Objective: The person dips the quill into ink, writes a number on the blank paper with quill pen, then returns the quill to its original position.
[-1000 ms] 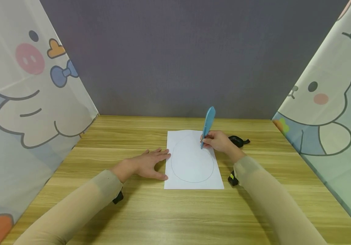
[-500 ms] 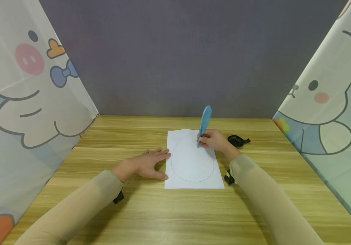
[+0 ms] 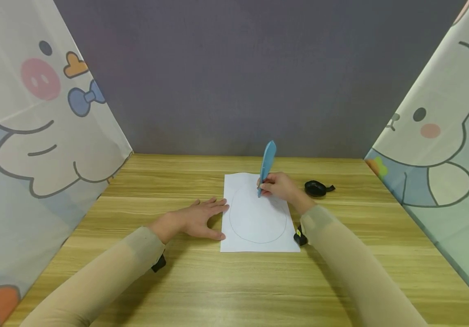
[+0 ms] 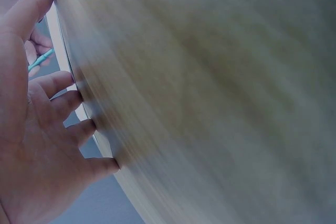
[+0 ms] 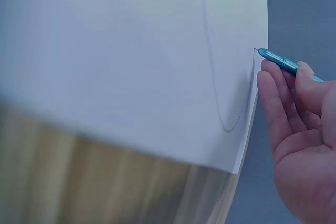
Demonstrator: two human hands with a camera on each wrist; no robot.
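A white sheet of paper [image 3: 255, 227] lies on the wooden table, carrying a thin rounded outline. My right hand [image 3: 280, 187] pinches a blue feather-shaped pen [image 3: 266, 163] between thumb and fingers. The pen leans slightly right at the top, its tip on the upper part of the sheet. In the right wrist view, the tip of the pen [image 5: 283, 62] meets the drawn curve on the paper [image 5: 131, 66]. My left hand [image 3: 199, 220] rests flat with spread fingers, thumb and fingertips at the sheet's left edge. In the left wrist view, the left hand [image 4: 42, 135] touches the surface with its fingertips.
A small black oval object with a short tail [image 3: 315, 188] lies right of the paper. Black wrist devices [image 3: 300, 237] show under the sleeves. A dark grey panel [image 3: 234, 81] stands behind the table [image 3: 202, 290], with cartoon-printed cloths [image 3: 46, 150] at both sides.
My right hand has moved left along the upper part of the sheet with the pen, uncovering the black oval object. The left hand has stayed in place.
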